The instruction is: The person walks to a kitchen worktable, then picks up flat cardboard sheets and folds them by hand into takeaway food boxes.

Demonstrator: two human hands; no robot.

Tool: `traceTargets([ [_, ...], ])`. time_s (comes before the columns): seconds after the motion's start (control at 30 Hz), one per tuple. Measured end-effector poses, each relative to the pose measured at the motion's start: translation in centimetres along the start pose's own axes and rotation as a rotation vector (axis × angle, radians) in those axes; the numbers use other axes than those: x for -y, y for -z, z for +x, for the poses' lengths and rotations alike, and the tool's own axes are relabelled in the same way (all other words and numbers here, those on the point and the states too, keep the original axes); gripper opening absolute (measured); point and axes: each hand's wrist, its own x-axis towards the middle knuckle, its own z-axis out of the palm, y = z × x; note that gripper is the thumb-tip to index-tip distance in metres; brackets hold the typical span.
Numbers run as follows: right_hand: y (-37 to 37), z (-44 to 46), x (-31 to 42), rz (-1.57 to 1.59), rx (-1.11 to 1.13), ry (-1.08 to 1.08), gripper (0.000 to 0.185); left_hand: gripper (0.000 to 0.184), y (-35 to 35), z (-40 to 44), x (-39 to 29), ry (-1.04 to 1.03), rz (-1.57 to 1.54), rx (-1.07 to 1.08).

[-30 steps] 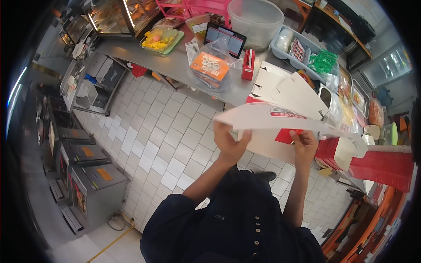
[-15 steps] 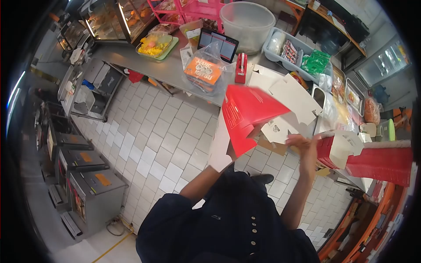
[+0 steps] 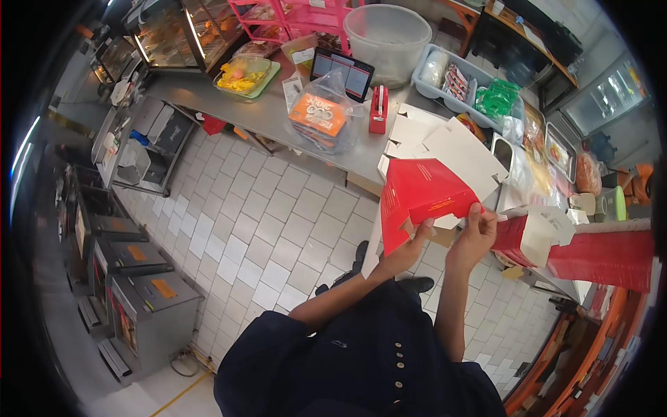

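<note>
A red cardboard box [image 3: 424, 186], partly folded with a white inside, is held up in front of my body. The fingers of my left hand [image 3: 408, 251] close on its lower edge. At its right end, my right hand [image 3: 474, 240] pinches a red flap between thumb and fingers. Behind the box, white unfolded box cardboard [image 3: 458, 147] lies on the steel counter [image 3: 271, 115]. To the right of my right hand stand folded red-and-white cartons [image 3: 517, 240] and a long stack of red cardboard [image 3: 603, 257].
On the counter are a clear bag with an orange box [image 3: 319, 117], a tablet [image 3: 342, 73], a narrow red device [image 3: 378, 110], a large clear tub [image 3: 386, 42] and a blue-grey bin of packets [image 3: 465, 87]. Grey appliances [image 3: 149, 299] stand at the left on the tiled floor.
The red box has moved right and turned, with my left hand reaching further under it. My right hand, apart from the box before, now grips its right flap.
</note>
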Motion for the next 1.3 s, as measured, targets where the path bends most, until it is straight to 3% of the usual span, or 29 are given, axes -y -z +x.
traceTargets([
  [0.03,-0.5,-0.5,0.1,0.002,0.002,0.000,0.015,0.021,-0.5,-0.2,0.2,0.065,-0.056,-0.005],
  [0.1,-1.6,-1.6,0.9,0.414,0.131,-0.339,0.015,0.022,-1.4,-0.2,1.5,-0.061,-0.125,-0.060],
  [0.23,-3.0,-1.9,2.7,0.346,0.120,-0.378,0.015,0.022,-0.3,1.1,-0.6,0.170,-0.319,-0.008],
  [0.3,-1.6,-2.0,1.7,0.295,0.334,-0.475,0.020,0.027,0.0,0.8,0.3,0.187,-0.344,0.027],
  [0.33,-1.3,-1.9,1.0,0.295,0.332,-0.474,0.020,0.027,0.1,0.3,0.4,0.188,-0.344,0.029],
  [0.4,-0.8,-1.0,-0.1,0.179,0.070,-0.286,0.025,0.026,0.3,-1.2,0.5,0.359,-0.513,0.262],
  [0.43,-0.3,0.0,0.1,0.180,0.072,-0.281,0.025,0.026,1.1,-1.5,0.0,0.353,-0.514,0.263],
  [0.5,1.3,1.9,0.9,0.230,0.100,-0.237,0.027,0.027,3.9,-2.3,-1.6,0.131,-0.542,0.647],
  [0.53,1.7,2.2,1.6,0.230,0.099,-0.236,0.027,0.027,4.9,-2.0,-2.7,0.131,-0.542,0.648],
  [0.6,2.2,2.4,3.3,0.201,0.205,-0.240,0.027,0.032,6.1,0.1,-4.5,-0.224,-0.176,0.559],
  [0.63,2.3,2.3,3.7,0.199,0.211,-0.233,0.027,0.041,5.8,1.9,-4.3,-0.561,0.105,0.592],
  [0.67,2.1,1.9,4.1,0.223,0.203,-0.299,0.028,0.041,5.2,2.1,-4.3,-0.572,0.104,0.589],
  [0.73,1.8,1.4,4.5,0.246,0.202,-0.355,0.029,0.049,4.0,2.5,-4.3,-0.775,0.422,0.612],
  [0.97,-0.4,-2.2,5.6,0.198,0.021,-0.348,0.027,0.056,1.2,2.1,-3.9,-0.811,0.460,0.308],
  [1.03,1.0,-2.2,5.8,0.252,0.081,-0.331,0.027,0.055,1.1,2.5,-3.8,-0.693,0.418,0.267],
  [1.07,1.6,-2.3,5.8,0.306,0.150,-0.314,0.028,0.055,1.6,2.8,-3.9,-0.688,0.418,0.272],
  [1.1,1.5,-1.9,5.8,0.273,0.026,-0.268,0.028,0.054,2.4,3.5,-4.4,-0.689,0.405,0.446],
  [1.17,1.6,-1.4,7.4,0.222,0.034,-0.270,0.028,0.048,2.8,4.1,-6.2,-0.709,0.421,0.669],
  [1.3,2.0,-2.1,6.5,0.168,0.040,-0.329,0.028,0.045,1.1,4.0,-4.9,-0.659,0.483,0.545],
])
